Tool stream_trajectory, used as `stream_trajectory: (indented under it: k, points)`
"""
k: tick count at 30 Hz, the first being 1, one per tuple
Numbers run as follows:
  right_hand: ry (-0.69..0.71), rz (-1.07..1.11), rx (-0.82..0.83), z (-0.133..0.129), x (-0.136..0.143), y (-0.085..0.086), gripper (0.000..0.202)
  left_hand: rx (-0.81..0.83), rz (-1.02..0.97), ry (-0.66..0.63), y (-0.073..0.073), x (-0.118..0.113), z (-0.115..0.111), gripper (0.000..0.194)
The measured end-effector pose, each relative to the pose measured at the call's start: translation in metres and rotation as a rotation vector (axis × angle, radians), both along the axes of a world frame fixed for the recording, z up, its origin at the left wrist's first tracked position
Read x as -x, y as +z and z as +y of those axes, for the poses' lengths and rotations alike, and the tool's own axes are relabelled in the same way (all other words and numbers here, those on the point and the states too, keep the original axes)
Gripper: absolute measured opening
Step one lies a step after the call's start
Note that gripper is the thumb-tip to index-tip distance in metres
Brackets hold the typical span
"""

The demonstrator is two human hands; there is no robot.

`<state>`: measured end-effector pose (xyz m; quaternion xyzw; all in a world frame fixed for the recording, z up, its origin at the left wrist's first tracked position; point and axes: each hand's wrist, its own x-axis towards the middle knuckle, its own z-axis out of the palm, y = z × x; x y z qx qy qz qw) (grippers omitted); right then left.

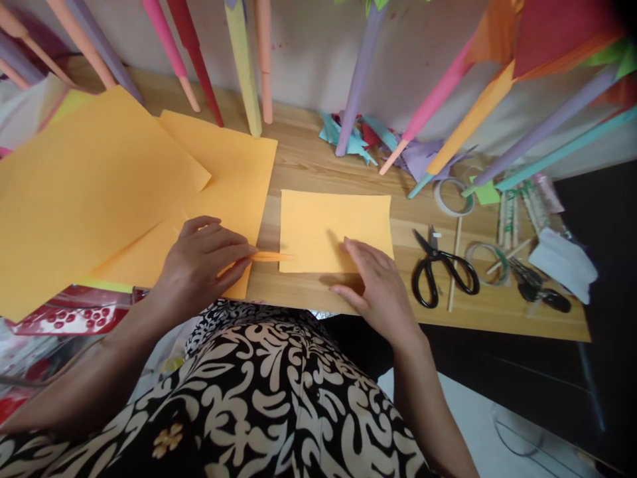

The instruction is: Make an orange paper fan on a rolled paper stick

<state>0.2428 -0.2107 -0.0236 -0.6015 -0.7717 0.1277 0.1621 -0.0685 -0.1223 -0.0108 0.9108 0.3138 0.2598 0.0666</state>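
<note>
A rectangular sheet of yellow-orange paper (323, 226) lies flat on the wooden table in front of me. My left hand (204, 259) pinches a thin, pointed piece of orange paper (269, 255), whose tip reaches over the sheet's left edge. Over the lower right part of the sheet is my right hand (373, 279), with thumb and fingers apart and nothing in it. Larger orange sheets (99, 172) overlap to the left, one partly under my left hand.
Black-handled scissors (432, 265), a thin wooden stick (455, 265) and a tape roll (454, 197) lie to the right. Smaller scissors (535, 285) are farther right. Coloured paper tubes (361, 79) lean along the wall, with cut paper scraps (423, 156) near their bases.
</note>
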Motion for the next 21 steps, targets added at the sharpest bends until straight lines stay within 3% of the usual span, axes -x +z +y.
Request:
stream_trajectory:
  k: [7, 21]
  points:
    - [-0.091, 0.004, -0.033, -0.001, 0.014, -0.01, 0.072, 0.008, 0.02, 0.017, -0.005, 0.008, -0.002, 0.01]
    - [-0.096, 0.013, -0.084, -0.002, 0.016, -0.016, 0.068, 0.028, 0.073, -0.001, -0.012, 0.009, 0.0, 0.009]
